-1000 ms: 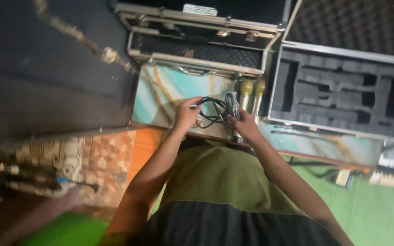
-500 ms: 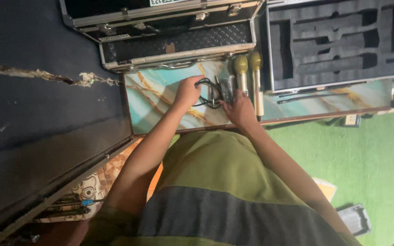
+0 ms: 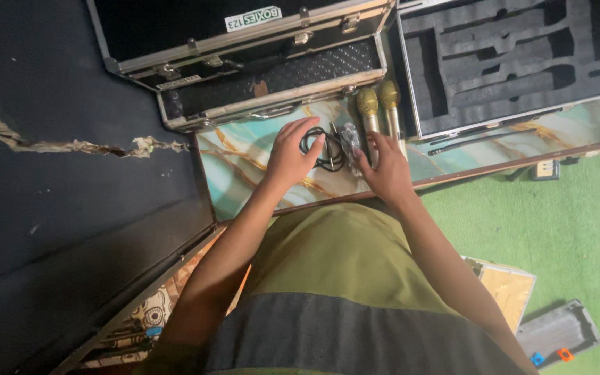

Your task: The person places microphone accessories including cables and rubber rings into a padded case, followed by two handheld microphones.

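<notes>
**Both hands on the coiled cable**

Left hand (image 3: 292, 158) lies spread, fingers draped over the black coiled cable (image 3: 324, 147) on the marbled tabletop (image 3: 237, 167). Right hand (image 3: 385, 170) beside it, fingers loosely curled at the coil's edge. Beyond, two gold microphones (image 3: 378, 111); farther, open foam-lined case (image 3: 508, 62).

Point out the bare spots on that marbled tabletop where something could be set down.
The marbled tabletop is bare left of the left hand, from the aluminium case down to the near edge. A thinner strip lies free right of the right hand, below the foam-lined case. Between the hands it is crowded: black cable coil, two gold microphones.
</notes>
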